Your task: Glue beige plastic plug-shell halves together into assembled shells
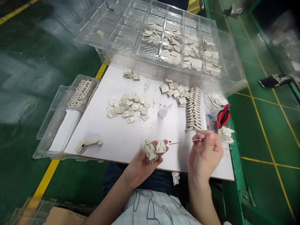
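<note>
Near the front edge of the white board, my left hand (140, 162) holds a beige plastic clip-like part (151, 151), its slotted inner side up. A smaller beige piece (161, 147) rests on the fingers beside it. To the right, my right hand (206, 150) pinches a thin metal rod (184, 142), its tip pointing left, just short of my left fingertips. A tiny dark speck shows by that tip. Ahead of my hands stands a small white cup (162, 112) with a stick in it. Loose beige pieces (127, 106) lie in a heap to the left of the cup.
A clear compartment tray (150, 56) with beige parts spans the back. Stacked parts (194, 107) form a row at right, near red-handled pliers (223, 117). A clear bin (63, 118) stands left. One long beige part (88, 144) lies front left. The white board (112, 131) carries these pieces.
</note>
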The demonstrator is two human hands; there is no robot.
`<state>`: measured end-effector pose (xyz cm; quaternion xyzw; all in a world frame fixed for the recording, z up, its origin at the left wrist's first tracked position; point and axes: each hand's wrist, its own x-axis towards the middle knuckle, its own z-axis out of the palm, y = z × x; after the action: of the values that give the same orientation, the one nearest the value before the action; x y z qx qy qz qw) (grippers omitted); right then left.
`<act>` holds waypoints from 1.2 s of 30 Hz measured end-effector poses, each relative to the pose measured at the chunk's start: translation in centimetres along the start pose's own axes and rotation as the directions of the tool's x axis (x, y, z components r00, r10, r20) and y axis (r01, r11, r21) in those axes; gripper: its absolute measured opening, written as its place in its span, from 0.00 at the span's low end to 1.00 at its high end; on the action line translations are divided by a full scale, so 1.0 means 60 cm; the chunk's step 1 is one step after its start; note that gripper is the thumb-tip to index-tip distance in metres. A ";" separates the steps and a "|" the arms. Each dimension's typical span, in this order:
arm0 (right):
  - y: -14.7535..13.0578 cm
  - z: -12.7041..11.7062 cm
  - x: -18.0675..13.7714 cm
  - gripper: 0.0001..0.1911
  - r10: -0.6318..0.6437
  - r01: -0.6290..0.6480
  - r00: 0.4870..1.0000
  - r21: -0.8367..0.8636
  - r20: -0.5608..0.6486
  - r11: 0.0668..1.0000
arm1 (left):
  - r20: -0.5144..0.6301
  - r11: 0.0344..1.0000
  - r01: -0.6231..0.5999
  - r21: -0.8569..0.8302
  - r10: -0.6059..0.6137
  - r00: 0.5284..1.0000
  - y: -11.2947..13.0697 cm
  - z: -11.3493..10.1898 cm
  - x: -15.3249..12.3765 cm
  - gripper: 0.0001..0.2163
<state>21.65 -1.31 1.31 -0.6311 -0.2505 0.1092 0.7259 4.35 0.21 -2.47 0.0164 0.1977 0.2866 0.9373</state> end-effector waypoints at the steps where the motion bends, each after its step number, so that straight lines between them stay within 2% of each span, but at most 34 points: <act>1: 0.004 0.009 -0.009 0.19 0.007 -0.008 0.999 0.009 0.037 1.000 | 0.004 1.000 -0.004 -0.005 0.004 1.000 0.000 0.001 0.000 0.16; 4: 0.014 0.014 -0.019 0.18 0.015 -0.014 0.995 -0.009 0.101 1.000 | 0.013 1.000 -0.007 -0.016 0.007 1.000 0.000 0.003 0.001 0.15; 8: 0.018 0.007 -0.016 0.19 0.008 -0.001 0.993 -0.068 0.114 0.998 | 0.007 1.000 -0.005 -0.009 0.005 1.000 0.001 0.002 0.000 0.15; 11: 0.015 0.006 -0.019 0.19 0.009 -0.003 0.993 -0.050 0.115 0.999 | 0.012 1.000 -0.006 -0.012 0.006 1.000 0.000 0.001 0.000 0.15; 17: 0.009 0.005 -0.028 0.18 0.010 0.000 0.981 -0.052 0.194 0.999 | 0.032 1.000 0.001 -0.014 -0.001 0.999 0.000 0.000 0.000 0.15; 22: 0.014 -0.003 -0.024 0.19 0.026 -0.025 0.993 -0.013 0.113 1.000 | 0.016 1.000 -0.004 -0.019 0.005 1.000 0.001 0.000 0.001 0.15; 27: 0.012 -0.010 -0.020 0.19 0.034 -0.030 0.994 -0.042 0.108 0.999 | 0.026 1.000 -0.005 -0.027 0.005 1.000 0.001 0.004 0.001 0.14; 30: 0.002 -0.032 0.005 0.19 -0.049 0.049 0.999 -0.034 -0.014 0.998 | 0.016 1.000 -0.007 -0.016 0.007 1.000 0.001 0.005 0.002 0.15; 32: -0.005 -0.061 0.037 0.18 -0.177 0.163 0.970 -0.097 -0.168 0.982 | 0.010 1.000 -0.013 -0.011 0.013 1.000 0.002 0.004 0.002 0.15; 33: -0.008 -0.080 0.055 0.18 -0.262 0.226 0.934 -0.167 -0.244 0.960 | 0.010 1.000 -0.016 -0.008 0.016 1.000 0.003 0.002 0.002 0.15; 36: -0.012 -0.142 0.105 0.17 -0.532 0.361 0.757 -0.436 -0.380 0.824 | 0.017 1.000 -0.009 0.008 0.009 1.000 0.005 -0.003 0.002 0.14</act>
<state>31.16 -5.77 2.75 -0.6724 -0.2202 -0.2763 0.6505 4.23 0.50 -2.61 0.0234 0.1906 0.2897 0.9376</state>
